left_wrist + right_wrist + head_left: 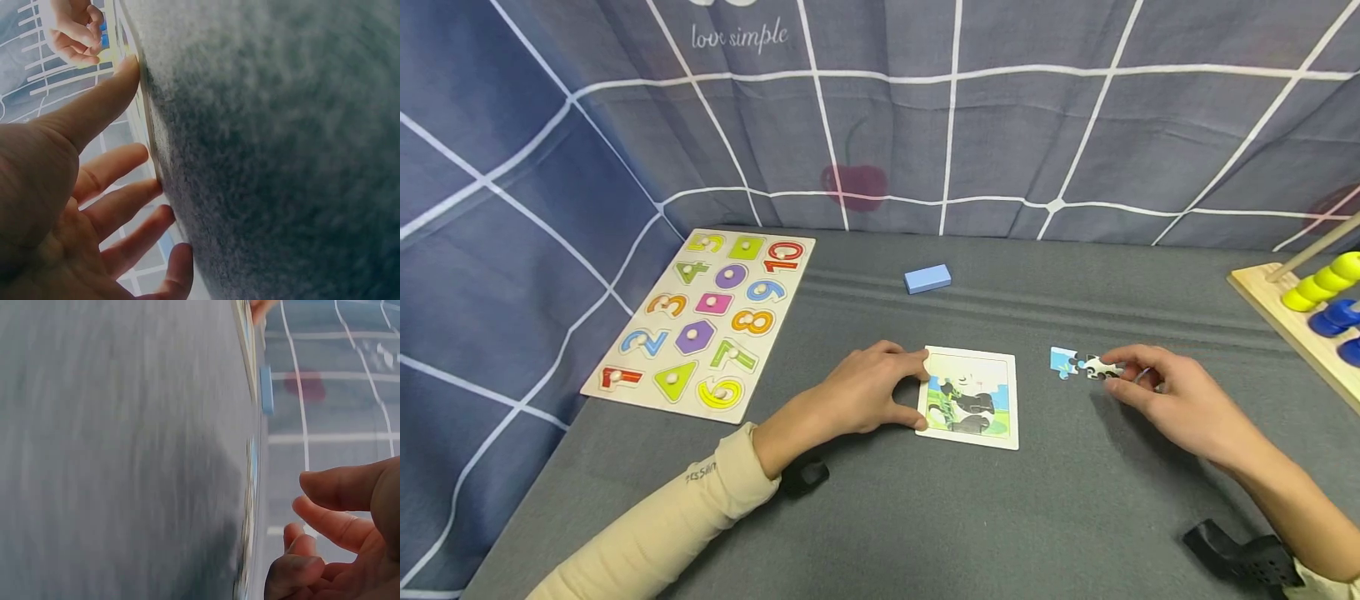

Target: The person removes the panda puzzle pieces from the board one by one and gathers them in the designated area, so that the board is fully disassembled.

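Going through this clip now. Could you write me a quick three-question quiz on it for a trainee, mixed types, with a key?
1. Which hand touches the panda puzzle tray?
2. True or false: the blue block lies on the number board.
3. In the head view, the loose puzzle pieces by the right hand are:
A) left of the tray
B) right of the tray
C) beside the blue block

Key:
1. The left hand, at the tray's left edge.
2. False; it lies on the gray tabletop.
3. B
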Motion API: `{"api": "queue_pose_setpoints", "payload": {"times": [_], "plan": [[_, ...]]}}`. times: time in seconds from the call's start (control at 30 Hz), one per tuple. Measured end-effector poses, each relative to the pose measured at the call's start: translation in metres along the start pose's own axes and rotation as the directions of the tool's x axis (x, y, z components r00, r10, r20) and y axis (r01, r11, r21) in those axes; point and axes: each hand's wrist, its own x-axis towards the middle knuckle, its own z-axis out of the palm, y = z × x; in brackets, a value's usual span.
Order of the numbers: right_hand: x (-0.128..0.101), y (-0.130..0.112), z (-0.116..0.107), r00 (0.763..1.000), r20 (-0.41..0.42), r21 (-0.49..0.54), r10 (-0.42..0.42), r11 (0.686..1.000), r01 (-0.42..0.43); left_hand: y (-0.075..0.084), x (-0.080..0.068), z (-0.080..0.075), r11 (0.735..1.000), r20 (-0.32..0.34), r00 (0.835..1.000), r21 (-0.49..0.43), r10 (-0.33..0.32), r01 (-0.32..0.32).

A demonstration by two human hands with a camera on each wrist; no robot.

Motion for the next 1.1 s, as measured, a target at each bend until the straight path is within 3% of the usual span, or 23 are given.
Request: {"api": "queue_pose_setpoints", "payload": {"times": [0.43,0.67,0.83,1.1], "plan": [[0.005,-0.056,0.049,0.983,0.127,0.075,-0.135,0.989,0.127,-0.001,0.003,-0.004,0.984,0.062,0.993,0.144,0.096,-0.104],[0.023,-0.083,0.073,0.964,0.212,0.095,-0.162,0.985,0.145,-0.004,0.005,-0.004,0.988,0.063,0.994,0.124,0.089,-0.096],[0.038,-0.094,0.083,0.948,0.249,0.061,-0.197,0.980,0.188,-0.005,0.004,-0.005,0.990,0.061,0.994,0.108,0.085,-0.092],[0.047,-0.102,0.089,0.923,0.351,-0.040,-0.158,0.982,0.184,-0.003,0.003,-0.004,0.994,0.071,0.996,0.089,0.055,-0.061]]}}
